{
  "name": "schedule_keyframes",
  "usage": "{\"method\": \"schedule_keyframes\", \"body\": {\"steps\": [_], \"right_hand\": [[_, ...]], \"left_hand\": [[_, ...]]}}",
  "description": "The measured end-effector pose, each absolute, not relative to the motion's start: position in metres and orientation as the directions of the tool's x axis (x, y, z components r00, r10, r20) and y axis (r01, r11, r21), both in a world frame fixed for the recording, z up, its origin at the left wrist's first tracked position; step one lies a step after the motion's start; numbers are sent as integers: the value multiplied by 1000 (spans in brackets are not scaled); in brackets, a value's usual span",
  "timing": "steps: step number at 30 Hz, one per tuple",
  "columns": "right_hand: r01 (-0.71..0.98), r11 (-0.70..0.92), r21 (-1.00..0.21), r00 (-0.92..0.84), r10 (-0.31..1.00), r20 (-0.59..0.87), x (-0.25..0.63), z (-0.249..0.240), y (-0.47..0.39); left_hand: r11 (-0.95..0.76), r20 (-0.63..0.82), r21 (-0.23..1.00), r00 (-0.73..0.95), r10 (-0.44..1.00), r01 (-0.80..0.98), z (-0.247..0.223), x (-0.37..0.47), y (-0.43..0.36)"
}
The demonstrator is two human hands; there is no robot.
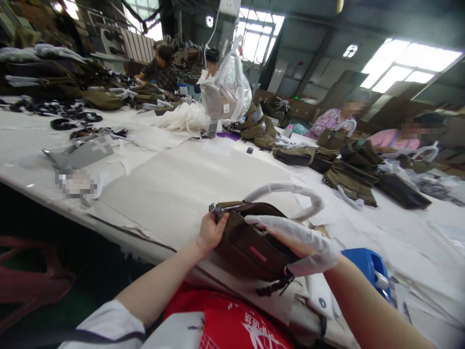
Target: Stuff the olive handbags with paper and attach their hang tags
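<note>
White table [163, 177] spans the frame, slanting down to the right. Heap of olive and dark bags [43, 72] at upper left; more olive bags [350, 179] at right. Dark brown-olive bag [241, 247] at lower centre, by the table's near edge, tilted, top gaping, body rounded and smooth-looking. Two arched handles [312, 245], both sleeved in whitish wrap; one loops over the near side, the other stands up beyond. Blue plastic object [363, 261] just right of the bag. Left hand [211, 231] pinches the bag's left end, thumb on the outer face. Right hand [288, 242] at the opening, partly behind the near handle; cannot tell its grip. Silvery zip [234, 207] along the far rim, metal piece at its left end. Dark tassel-like strap [274, 287] dangles at lower right. Small reddish patch [258, 253] on the front.
</note>
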State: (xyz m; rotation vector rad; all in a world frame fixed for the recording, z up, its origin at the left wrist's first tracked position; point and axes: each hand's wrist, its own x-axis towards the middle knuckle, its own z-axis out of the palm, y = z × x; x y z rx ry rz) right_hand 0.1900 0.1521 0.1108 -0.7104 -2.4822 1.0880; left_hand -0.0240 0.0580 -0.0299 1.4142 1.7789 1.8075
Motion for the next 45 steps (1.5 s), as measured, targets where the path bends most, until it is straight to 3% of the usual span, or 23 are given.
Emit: {"method": "schedule_keyframes", "body": {"steps": [3, 7, 11, 14, 17, 21, 26, 30, 34, 36, 38, 41, 45], "right_hand": [[351, 503, -790, -799, 601, 28, 227, 124, 153], [467, 441, -767, -461, 861, 215, 290, 111, 161], [559, 248, -791, -295, 951, 89, 331, 69, 168], [515, 215, -830, -392, 920, -4, 329, 36, 159], [453, 331, -828, -414, 901, 134, 304, 24, 145], [495, 617, -612, -428, 786, 445, 264, 42, 135], [544, 724, -423, -635, 685, 356, 228, 62, 136], [576, 726, -376, -566, 686, 458, 219, 54, 136], [602, 733, -318, -323, 587, 742, 240, 62, 131], [658, 687, -308, -198, 553, 809, 260, 76, 127], [729, 614, -303, -103, 536, 838, 284, 90, 127], [823, 439, -362, 97, 518, 850, 319, 99, 130], [850, 213, -482, 350, 456, 819, 358, 95, 132]], "left_hand": [[-220, 471, 855, -525, 710, 470, -33, -31, 53], [-51, 499, 818, -663, 557, 573, -40, -59, 48], [107, 554, 754, -715, 426, 648, -47, -85, 50], [108, 560, 738, -694, 453, 666, -48, -86, 52], [56, 537, 763, -679, 500, 644, -48, -77, 53], [-24, 506, 796, -643, 575, 604, -46, -67, 58], [-72, 446, 801, -511, 735, 595, -40, -63, 70], [-101, 405, 790, -392, 826, 604, -29, -69, 68], [-70, 463, 825, -600, 652, 560, -25, -67, 64], [-15, 463, 818, -642, 611, 576, -28, -51, 65], [-6, 455, 768, -539, 709, 641, -31, -23, 64], [-150, 303, 627, -62, 951, 764, -34, 34, 61], [-200, -43, 419, 239, 970, 886, -30, 96, 68]]}}
